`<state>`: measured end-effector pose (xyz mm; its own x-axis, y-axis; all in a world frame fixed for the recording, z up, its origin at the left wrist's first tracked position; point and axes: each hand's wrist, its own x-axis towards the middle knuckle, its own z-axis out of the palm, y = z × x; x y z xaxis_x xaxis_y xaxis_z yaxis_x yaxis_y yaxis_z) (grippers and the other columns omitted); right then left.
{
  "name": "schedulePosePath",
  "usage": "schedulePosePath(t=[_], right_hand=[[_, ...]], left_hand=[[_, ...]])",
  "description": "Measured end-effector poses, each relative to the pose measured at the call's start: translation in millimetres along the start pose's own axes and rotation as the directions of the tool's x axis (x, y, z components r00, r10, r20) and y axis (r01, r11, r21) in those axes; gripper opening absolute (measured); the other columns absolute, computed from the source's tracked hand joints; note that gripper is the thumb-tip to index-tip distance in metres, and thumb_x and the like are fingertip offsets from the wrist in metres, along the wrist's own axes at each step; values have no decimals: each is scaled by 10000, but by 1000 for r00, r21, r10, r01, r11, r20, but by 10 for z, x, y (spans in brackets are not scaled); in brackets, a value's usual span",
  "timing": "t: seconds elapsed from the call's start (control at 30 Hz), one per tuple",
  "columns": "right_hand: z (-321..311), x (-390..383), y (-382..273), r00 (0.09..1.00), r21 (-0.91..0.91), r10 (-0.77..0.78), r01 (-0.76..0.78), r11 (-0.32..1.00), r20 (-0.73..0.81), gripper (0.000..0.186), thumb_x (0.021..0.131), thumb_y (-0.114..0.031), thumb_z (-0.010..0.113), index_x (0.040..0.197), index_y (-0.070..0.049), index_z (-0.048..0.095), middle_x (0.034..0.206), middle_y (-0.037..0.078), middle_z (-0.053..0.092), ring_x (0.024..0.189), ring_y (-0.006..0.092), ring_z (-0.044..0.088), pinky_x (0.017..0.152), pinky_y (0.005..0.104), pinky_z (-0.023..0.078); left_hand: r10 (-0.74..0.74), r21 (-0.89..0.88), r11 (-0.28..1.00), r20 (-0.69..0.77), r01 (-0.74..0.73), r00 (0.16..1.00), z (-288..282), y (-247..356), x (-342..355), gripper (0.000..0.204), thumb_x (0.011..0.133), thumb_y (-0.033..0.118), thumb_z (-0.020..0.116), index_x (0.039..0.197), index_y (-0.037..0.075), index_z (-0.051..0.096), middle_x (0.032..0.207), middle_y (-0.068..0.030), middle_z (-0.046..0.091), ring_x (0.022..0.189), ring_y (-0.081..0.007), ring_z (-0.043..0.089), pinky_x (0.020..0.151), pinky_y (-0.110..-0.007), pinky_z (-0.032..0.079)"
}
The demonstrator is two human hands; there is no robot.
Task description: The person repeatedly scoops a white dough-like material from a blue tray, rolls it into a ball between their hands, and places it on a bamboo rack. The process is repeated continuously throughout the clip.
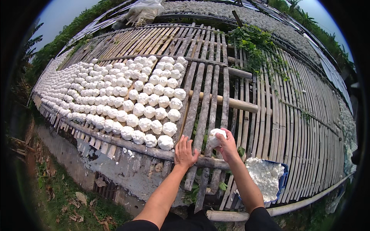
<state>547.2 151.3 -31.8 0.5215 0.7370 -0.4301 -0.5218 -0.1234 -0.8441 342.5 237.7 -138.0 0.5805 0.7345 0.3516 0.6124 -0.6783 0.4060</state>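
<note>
Bare-handed at the edge of a bamboo rack, the person whose view I follow from afar holds a rounded white lump (216, 138) in the right hand (228, 144), thumb and fingers clamped around it. I see the lump raised over the dark slats, right of the ordered rows and well apart from them. The left hand (185, 152) is empty, its fingers extended, laid palm down at the rack's front pole (158, 153), just beside the nearest of the set-out white lumps (165, 142). Those lumps run in close rows across the rack's left side, curving away toward the far rim of my view. Below and right of the right hand, I make out a blue crate (285, 178) filled with a crumbly white mass (266, 176), partly hidden behind the right forearm. Beyond the hands, a thick bamboo pole (235, 103) crosses under the slats (295, 129), and a leafy green vine (252, 44) spreads over them. More white pieces (246, 14) cover another rack at the back.
</note>
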Motion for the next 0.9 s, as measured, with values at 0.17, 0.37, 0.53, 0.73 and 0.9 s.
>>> schedulePosePath(t=[0.17, 0.37, 0.53, 0.73, 0.9], right_hand=[[657, 2059, -327, 957, -351, -167, 245, 904, 237, 565, 979, -238, 804, 1441, -45, 541, 1250, 112, 690, 1078, 211, 721, 863, 395, 624], [1565, 3726, -535, 806, -674, -364, 590, 445, 466, 750, 809, -353, 843, 1424, 5, 607, 1247, 238, 750, 1116, 349, 751, 988, 431, 598], [1952, 4317, -359, 747, -737, -143, 664, 125, 649, 854, 857, -430, 765, 1587, -71, 503, 1502, 290, 598, 1389, 449, 592, 1151, 549, 490], [1798, 4002, -56, 796, -809, -147, 568, -151, 587, 774, 1065, -403, 477, 1760, -200, 203, 1834, 154, 159, 1669, 420, 203, 1306, 675, 209], [1028, 2840, -319, 570, -559, -736, 767, 316, 366, 718, 1141, -430, 422, 1726, -39, 278, 1804, 258, 176, 1659, 430, 223, 1332, 503, 230]], left_hand=[[-95, 5, 995, 68, 95, 993, -153, 103, 23, 584, 797, 322, 683, 1298, 21, 672, 1391, -184, 625, 1420, -385, 549, 1130, -527, 468], [-106, -7, 994, 120, 107, 987, -278, 163, 140, 542, 779, 324, 676, 1240, 41, 706, 1367, -160, 647, 1411, -366, 576, 1101, -510, 489], [-115, -1, 993, 153, 116, 982, -263, 139, 93, 536, 776, 319, 675, 1238, 51, 724, 1381, -146, 662, 1425, -352, 584, 1098, -502, 501], [-113, 7, 994, 137, 113, 984, -262, 148, 77, 510, 772, 325, 663, 1193, 48, 739, 1388, -145, 679, 1435, -344, 579, 1111, -497, 512], [-78, 21, 997, 93, 77, 993, -203, 132, 74, 495, 759, 298, 661, 1185, 53, 722, 1373, -145, 681, 1430, -364, 578, 1095, -514, 516]])
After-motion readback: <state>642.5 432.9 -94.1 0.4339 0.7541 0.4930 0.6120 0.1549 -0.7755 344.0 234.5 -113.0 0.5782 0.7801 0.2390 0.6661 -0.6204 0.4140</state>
